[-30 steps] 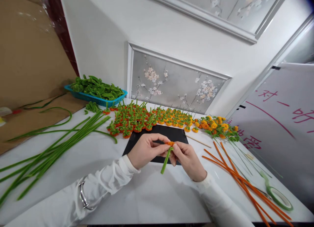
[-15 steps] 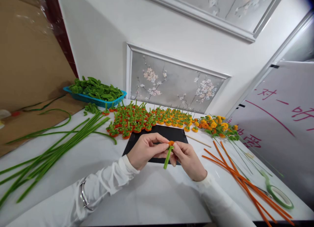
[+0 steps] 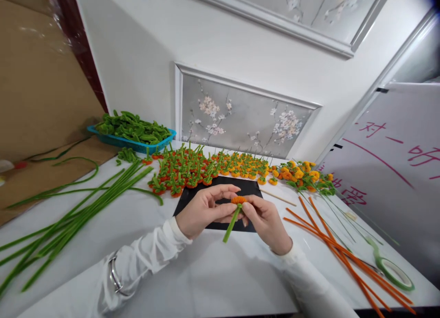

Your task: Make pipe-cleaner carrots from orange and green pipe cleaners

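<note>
Between my two hands is a small orange pipe-cleaner flower (image 3: pixel 238 200) with a green fuzzy stem (image 3: pixel 231 226) pointing down toward me. My left hand (image 3: pixel 210 208) pinches it from the left, thumb at the base of the bloom and index finger raised above. My right hand (image 3: pixel 264 219) pinches the same flower from the right, thumb by the green base. Both hands are over the near part of a black mat (image 3: pixel 220 225). Beyond them stand rows of similar orange flowers with green stems (image 3: pixel 185 169) and yellow ones (image 3: pixel 244 164).
Long green pipe cleaners (image 3: pixel 79 212) lie at the left, orange ones (image 3: pixel 340 249) at the right. A blue tray (image 3: pixel 137 146) of green pieces stands at the back left. Green tape (image 3: pixel 395 273), a thin stick (image 3: pixel 278 197) and finished-looking yellow-orange flowers (image 3: pixel 302 173) are on the right.
The orange bloom has tipped so more of it shows, and its green stem has swung a little to the left. My left index finger has lifted off the bloom.
</note>
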Demonstrator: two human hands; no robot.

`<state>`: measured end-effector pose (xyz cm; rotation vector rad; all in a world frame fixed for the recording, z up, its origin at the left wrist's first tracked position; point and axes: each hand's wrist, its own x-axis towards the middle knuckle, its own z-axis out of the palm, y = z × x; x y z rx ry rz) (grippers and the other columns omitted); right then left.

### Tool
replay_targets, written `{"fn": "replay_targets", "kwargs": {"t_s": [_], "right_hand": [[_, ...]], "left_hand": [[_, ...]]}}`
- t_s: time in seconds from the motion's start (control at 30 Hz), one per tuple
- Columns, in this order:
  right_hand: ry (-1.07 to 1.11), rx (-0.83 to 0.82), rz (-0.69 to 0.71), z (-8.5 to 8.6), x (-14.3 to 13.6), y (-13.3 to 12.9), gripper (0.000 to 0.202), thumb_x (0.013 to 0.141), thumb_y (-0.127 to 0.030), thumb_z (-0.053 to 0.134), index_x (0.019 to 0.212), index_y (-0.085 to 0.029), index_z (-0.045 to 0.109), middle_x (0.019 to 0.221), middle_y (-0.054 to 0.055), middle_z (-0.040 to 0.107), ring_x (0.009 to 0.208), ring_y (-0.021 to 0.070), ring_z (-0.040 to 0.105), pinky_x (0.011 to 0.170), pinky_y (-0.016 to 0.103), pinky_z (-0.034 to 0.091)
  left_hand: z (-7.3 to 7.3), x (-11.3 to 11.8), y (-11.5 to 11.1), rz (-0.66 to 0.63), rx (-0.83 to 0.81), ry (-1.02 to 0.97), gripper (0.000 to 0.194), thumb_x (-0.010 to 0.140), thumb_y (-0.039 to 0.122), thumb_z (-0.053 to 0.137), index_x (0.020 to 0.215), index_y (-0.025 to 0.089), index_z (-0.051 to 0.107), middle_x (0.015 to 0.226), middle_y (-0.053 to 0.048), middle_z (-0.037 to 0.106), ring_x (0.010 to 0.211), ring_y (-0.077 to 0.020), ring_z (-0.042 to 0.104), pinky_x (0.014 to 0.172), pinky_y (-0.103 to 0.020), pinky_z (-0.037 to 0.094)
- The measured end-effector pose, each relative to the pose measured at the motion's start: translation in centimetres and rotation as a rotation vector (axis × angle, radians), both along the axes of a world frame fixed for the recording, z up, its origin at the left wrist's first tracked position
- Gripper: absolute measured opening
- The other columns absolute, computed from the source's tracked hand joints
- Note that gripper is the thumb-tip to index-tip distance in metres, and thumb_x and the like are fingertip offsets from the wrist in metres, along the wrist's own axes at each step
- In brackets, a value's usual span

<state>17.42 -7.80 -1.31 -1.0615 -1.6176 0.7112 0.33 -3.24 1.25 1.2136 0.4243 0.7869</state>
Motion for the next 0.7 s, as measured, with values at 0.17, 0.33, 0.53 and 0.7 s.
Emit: {"fn": "replay_targets", "kwargs": {"t_s": [0.17, 0.33, 0.53, 0.7], "right_hand": [[-0.256, 0.306, -0.159, 0.0, 0.5, -0.2, 0.015, 0.086, -0.027, 0.051, 0.092, -0.018, 0.061, 0.075, 0.003, 0.06, 0.064, 0.0134, 0.057, 0.059, 0.026, 0.049], [-0.196, 0.35, -0.136, -0.5, 0.9, 0.2, 0.025, 0.083, -0.021, 0.055, 0.108, -0.022, 0.054, 0.095, 0.006, 0.06, 0.082, 0.0153, 0.059, 0.074, 0.031, 0.052], [0.003, 0.019, 0.069, -2.0, 0.5, 1.1, 0.036, 0.077, -0.029, 0.064, 0.108, -0.019, 0.05, 0.101, 0.007, 0.061, 0.09, 0.017, 0.061, 0.077, 0.031, 0.052], [-0.091, -0.06, 0.073, -2.0, -0.3, 0.9, 0.022, 0.089, -0.033, 0.046, 0.081, -0.016, 0.057, 0.061, -0.001, 0.056, 0.054, 0.0102, 0.055, 0.053, 0.021, 0.046]], "left_hand": [[-0.1, -0.3, 0.7, -0.022, 0.124, 0.11, 0.031, 0.074, 0.022, 0.068, 0.103, 0.015, 0.06, 0.092, -0.006, 0.067, 0.076, -0.014, 0.065, 0.074, -0.029, 0.053], [-0.6, -0.1, 1.0, -0.004, 0.29, 0.12, 0.019, 0.073, 0.016, 0.067, 0.089, 0.014, 0.058, 0.093, -0.005, 0.064, 0.084, -0.0154, 0.062, 0.074, -0.026, 0.05], [-0.3, 0.2, 0.1, 0.074, 0.369, -0.01, 0.037, 0.07, 0.01, 0.067, 0.102, 0.021, 0.052, 0.097, -0.002, 0.054, 0.085, -0.0128, 0.059, 0.077, -0.026, 0.049], [-0.2, -0.3, 0.7, 0.195, 0.531, 0.144, 0.034, 0.078, 0.019, 0.06, 0.112, 0.02, 0.059, 0.105, -0.007, 0.053, 0.088, -0.0153, 0.057, 0.08, -0.027, 0.049]]}}
